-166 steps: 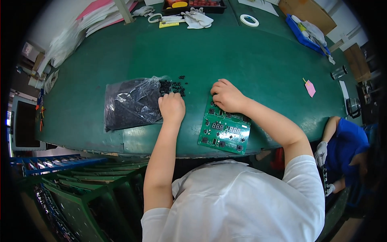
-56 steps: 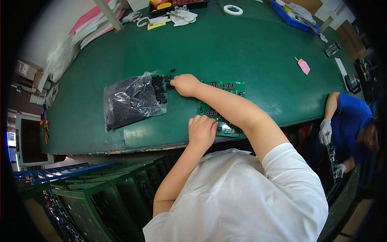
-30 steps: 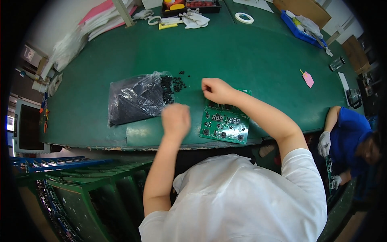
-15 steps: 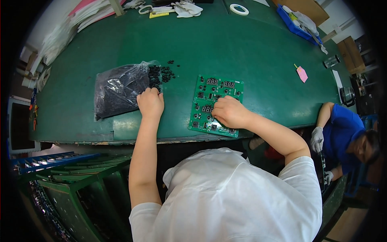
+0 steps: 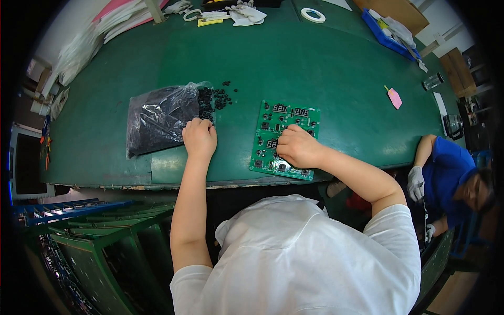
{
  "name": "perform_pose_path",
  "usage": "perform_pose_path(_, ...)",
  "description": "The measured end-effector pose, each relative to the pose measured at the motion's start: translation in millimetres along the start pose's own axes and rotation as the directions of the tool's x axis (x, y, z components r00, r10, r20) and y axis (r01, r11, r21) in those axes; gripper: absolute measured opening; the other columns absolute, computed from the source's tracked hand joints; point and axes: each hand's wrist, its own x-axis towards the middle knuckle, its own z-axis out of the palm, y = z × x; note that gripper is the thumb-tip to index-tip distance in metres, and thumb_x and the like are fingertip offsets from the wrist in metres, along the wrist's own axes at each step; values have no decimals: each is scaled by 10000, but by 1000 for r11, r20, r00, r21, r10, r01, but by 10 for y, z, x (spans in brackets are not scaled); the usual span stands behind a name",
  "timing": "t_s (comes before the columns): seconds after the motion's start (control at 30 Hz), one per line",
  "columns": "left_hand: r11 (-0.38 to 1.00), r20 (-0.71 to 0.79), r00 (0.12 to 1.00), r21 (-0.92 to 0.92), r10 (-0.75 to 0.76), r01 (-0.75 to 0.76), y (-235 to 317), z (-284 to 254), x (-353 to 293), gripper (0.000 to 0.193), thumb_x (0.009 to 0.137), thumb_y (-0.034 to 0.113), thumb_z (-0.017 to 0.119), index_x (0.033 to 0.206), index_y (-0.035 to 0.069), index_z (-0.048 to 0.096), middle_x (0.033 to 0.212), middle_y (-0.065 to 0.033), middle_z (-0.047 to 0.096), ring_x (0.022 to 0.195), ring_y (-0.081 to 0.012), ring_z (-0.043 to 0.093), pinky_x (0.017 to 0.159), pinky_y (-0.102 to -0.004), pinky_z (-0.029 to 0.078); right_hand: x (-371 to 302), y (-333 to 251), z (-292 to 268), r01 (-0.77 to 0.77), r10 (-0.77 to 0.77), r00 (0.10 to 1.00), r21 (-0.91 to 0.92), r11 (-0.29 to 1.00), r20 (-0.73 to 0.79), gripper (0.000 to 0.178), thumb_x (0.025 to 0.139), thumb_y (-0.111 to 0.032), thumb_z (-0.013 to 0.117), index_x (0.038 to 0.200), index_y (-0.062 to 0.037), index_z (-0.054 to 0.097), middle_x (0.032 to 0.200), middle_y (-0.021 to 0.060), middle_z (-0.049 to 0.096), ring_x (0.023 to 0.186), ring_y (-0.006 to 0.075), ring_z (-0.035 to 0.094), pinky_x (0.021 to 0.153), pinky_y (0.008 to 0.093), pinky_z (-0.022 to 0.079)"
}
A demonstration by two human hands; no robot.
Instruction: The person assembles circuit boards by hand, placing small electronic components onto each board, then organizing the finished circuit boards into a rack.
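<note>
A green circuit board point(image 5: 266, 152) with digit displays and small black parts lies flat on the table. My right hand point(image 5: 299, 147) rests over its middle, fingers bent down and pinched together against the board; whatever lies between the fingertips is hidden. To the left is a clear plastic bag point(image 5: 163, 119) full of small black pieces. Loose black pieces point(image 5: 220, 98) have spilled from its open right end. At that end my left hand point(image 5: 200, 138) has its fingers curled down by the pieces, and I cannot make out what they hold.
Gloves point(image 5: 247, 14) and a tape roll point(image 5: 313, 15) lie at the table's far edge. A blue tray point(image 5: 386, 37), a pink tag point(image 5: 394, 98) and a glass jar point(image 5: 432, 81) are to the right. A gloved co-worker point(image 5: 449, 168) sits there; a green rack point(image 5: 105, 244) stands at lower left.
The whole view has shifted slightly, moving the table things a little right and down. Both hands keep nearly the same places at the bag and board.
</note>
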Motion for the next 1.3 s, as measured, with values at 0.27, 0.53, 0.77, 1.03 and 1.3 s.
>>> perform_pose_path(0.27,752,94,994,-659,60,17,844,-348,-51,79,786,98,641,842,43,628,768,-109,623,643,-281,603,587,-365,485,123,-73,-189,-166,176,984,275,947,-13,74,802,-115,646,782,-54,611,700,26,564,682,180,545,714,340,423)
perform_pose_path(0.53,675,7,973,-721,231,-155,1281,-274,104,83,783,55,635,859,34,609,758,-107,619,648,-268,600,590,-357,477,197,168,-249,-337,536,844,810,479,34,124,892,-132,596,858,-15,621,698,-19,564,659,50,490,584,235,422)
perform_pose_path(0.77,546,202,979,-817,-25,183,1274,-25,126,93,831,46,625,915,11,639,794,-113,640,689,-205,637,639,-301,506,110,650,-333,-407,400,907,-28,913,-132,118,787,-163,607,800,-65,671,769,87,612,781,281,580,697,413,452)
perform_pose_path(1.03,662,213,977,-728,-29,178,1299,79,137,101,810,61,631,898,17,654,788,-97,632,670,-198,601,627,-306,488,145,677,-227,-252,254,967,-245,936,-25,125,738,-216,654,685,-103,657,739,54,588,819,232,564,771,372,407)
perform_pose_path(1.3,703,226,974,-689,-24,177,1322,212,248,76,799,76,643,854,27,662,757,-90,626,661,-204,595,622,-311,486,150,708,-169,-258,250,966,-309,915,-66,95,708,-197,663,668,-112,669,730,39,596,823,223,568,787,369,398)
